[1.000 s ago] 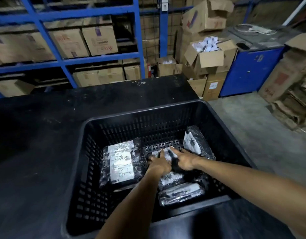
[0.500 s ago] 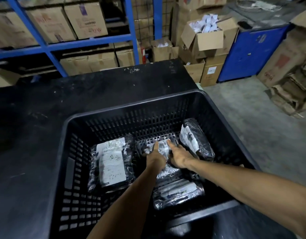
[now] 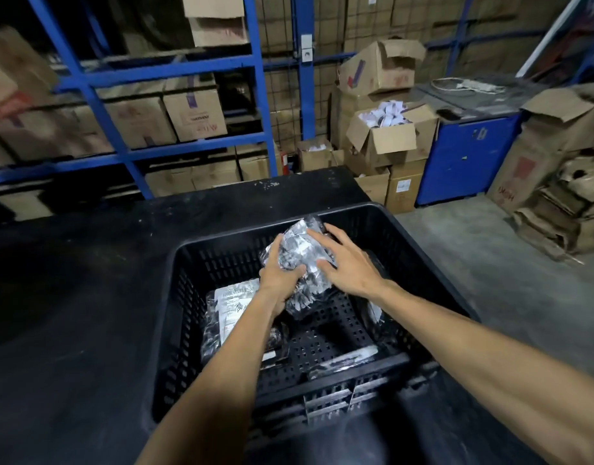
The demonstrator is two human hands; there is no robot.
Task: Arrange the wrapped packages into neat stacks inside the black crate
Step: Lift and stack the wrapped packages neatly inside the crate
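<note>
One wrapped package (image 3: 300,263) held up over the middle of the black crate (image 3: 409,236), tilted, top end near the far rim, lower end hanging above the perforated floor; clear shiny wrap, dark contents, white label patches. Gripped from the left by left hand (image 3: 278,280), fingers curled round its lower left edge, thumb across the front. Right hand (image 3: 347,263) flat on the package's right face, fingers (image 3: 317,238) spread wide and fairly straight, not closed round anything.

Second wrapped package with big white label (image 3: 233,305) lying flat on crate floor at left, partly hidden by left forearm. Third package (image 3: 372,312) leaning against right wall, mostly hidden behind right forearm. Fourth package (image 3: 347,360) flat near front wall, only a strip visible. Bare crate floor between them.

Crate resting on dark black table (image 3: 71,313), near its right edge. Blue metal shelving (image 3: 255,95) behind table, loaded with cardboard boxes (image 3: 195,112). Open box of white items (image 3: 389,135) on stacked cartons at right of shelving. Blue cabinet (image 3: 466,159) further right, cable on top. Heap of flattened cardboard (image 3: 563,209) at far right on grey concrete floor (image 3: 490,280)
</note>
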